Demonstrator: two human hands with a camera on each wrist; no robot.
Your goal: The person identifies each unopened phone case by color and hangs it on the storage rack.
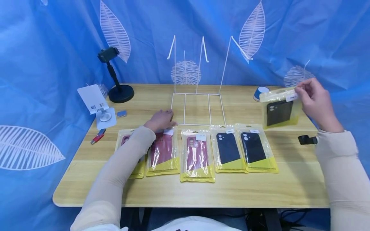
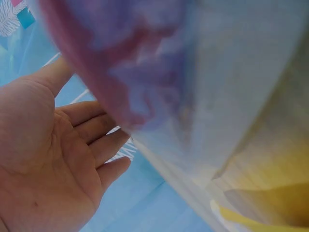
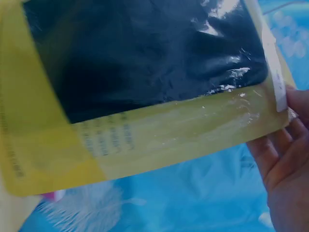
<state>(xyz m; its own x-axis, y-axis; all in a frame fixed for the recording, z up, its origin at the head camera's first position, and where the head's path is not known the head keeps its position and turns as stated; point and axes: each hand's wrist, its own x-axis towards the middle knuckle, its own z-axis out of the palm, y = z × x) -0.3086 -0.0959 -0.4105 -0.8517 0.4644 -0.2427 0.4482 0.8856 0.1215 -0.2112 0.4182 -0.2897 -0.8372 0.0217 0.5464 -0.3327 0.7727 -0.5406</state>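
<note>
Holding black case pack [image 1: 279,110] up right of wire rack [image 1: 198,96], right hand [image 1: 315,99] pinching its top edge. Left hand [image 1: 160,120], fingers flat and empty, pressing rack's front-left corner. Best to steady rack, align pack's hang hole with a hook.

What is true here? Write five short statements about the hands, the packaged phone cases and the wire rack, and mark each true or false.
1. The right hand holds a packaged black phone case up off the table. True.
2. Five packaged cases lie in a row on the table. True.
3. All the cases lying in the row are black. False: three are red, such as the middle one, and two are black.
4. A case already hangs on the white wire rack. False: its hooks are bare.
5. The left hand grips a red case. False: it rests at the front edge of the rack's base, fingers relaxed.
</note>
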